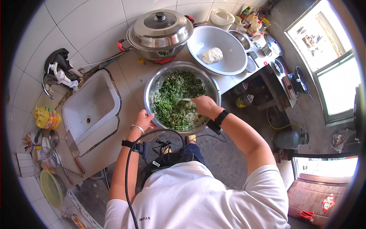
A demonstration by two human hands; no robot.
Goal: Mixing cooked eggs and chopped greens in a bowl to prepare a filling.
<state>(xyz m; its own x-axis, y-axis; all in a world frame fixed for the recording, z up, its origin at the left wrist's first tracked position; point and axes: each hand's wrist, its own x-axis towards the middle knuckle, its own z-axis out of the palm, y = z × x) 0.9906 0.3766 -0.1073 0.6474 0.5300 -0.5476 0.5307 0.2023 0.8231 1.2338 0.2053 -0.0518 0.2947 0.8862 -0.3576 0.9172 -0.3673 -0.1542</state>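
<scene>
A large stainless steel basin (216, 86) sits at the counter's front edge, filled with chopped green leaves (168, 91) mixed with paler bits. My left hand (144, 119) holds the basin's near left rim, thumb on top. Over the filling, my right hand (205, 106) is closed around a utensil (184, 103), perhaps a spoon; motion blurs it, and its tip is among the greens. Behind the basin to the right, a wide pale bowl (228, 61) contains a lump of white dough (212, 55).
A lidded steel pot (160, 43) stands against the tiled wall. Left are a sink (91, 100), a cleaver (72, 147), a yellow jug (47, 118) and a yellow-green colander (51, 189). A black cable (127, 171) loops past my left arm. A gas cylinder (288, 139) stands at right.
</scene>
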